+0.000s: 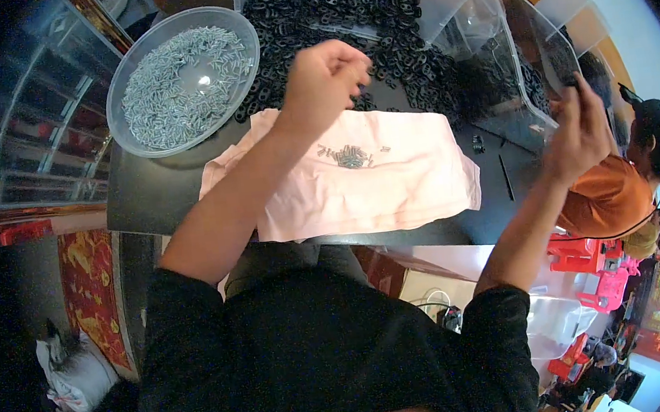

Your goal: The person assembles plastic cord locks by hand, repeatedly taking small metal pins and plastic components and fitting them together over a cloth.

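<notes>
My left hand (325, 86) is above the near edge of a heap of small black plastic links (325, 5), its fingers curled together. Whatever they pinch is hidden. At the right, my right hand (580, 131) is raised by the rim of a clear plastic bin (520, 65), its fingertips drawn together; I cannot make out what is between them. Below and between the hands lies a pale pink cloth (393, 191), bearing a small pile of silvery metal pins (350, 156). Many more such pins (176, 117) fill a round translucent tub (117, 108) at the left.
The dark table (152, 192) carries everything. Right of the cloth lie a thin black rod (506, 178) and a small dark piece (478, 144). The clear bin holds black links. Beyond it sits a person in an orange shirt (607, 197). A glass-fronted cabinet (49, 131) stands left.
</notes>
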`<state>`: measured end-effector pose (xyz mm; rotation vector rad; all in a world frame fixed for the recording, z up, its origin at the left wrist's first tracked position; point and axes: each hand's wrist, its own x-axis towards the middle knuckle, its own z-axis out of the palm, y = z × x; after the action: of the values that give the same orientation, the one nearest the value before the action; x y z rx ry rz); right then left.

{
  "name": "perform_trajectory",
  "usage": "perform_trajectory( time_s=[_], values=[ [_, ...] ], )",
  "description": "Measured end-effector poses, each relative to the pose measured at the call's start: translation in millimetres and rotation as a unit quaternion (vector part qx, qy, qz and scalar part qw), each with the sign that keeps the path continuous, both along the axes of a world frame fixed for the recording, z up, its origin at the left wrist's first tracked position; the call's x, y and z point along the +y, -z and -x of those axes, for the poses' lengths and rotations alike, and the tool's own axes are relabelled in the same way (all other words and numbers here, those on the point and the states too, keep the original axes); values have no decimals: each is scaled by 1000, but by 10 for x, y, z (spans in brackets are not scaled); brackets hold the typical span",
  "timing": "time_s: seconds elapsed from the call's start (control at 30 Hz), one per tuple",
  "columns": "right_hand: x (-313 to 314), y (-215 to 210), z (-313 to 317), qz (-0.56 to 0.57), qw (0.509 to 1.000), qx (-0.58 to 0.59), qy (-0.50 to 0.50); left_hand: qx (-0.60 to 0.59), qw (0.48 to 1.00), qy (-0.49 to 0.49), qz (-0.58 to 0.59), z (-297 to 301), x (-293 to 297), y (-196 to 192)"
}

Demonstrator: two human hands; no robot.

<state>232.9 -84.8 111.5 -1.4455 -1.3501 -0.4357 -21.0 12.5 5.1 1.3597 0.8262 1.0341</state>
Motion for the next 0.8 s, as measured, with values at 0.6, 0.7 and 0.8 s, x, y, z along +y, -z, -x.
perform_trajectory(
  time_s=[0.6,0.7,0.8],
  values=[
    [656,1022,860,338,888,-190,-246,176,961,-58,-207,44,205,257],
    [706,1031,879,382,873,-167,-252,186,964,-44,-187,61,168,227],
    [725,1051,860,415,863,-123,-261,207,957,-22,-203,64,171,238]
  ],
)
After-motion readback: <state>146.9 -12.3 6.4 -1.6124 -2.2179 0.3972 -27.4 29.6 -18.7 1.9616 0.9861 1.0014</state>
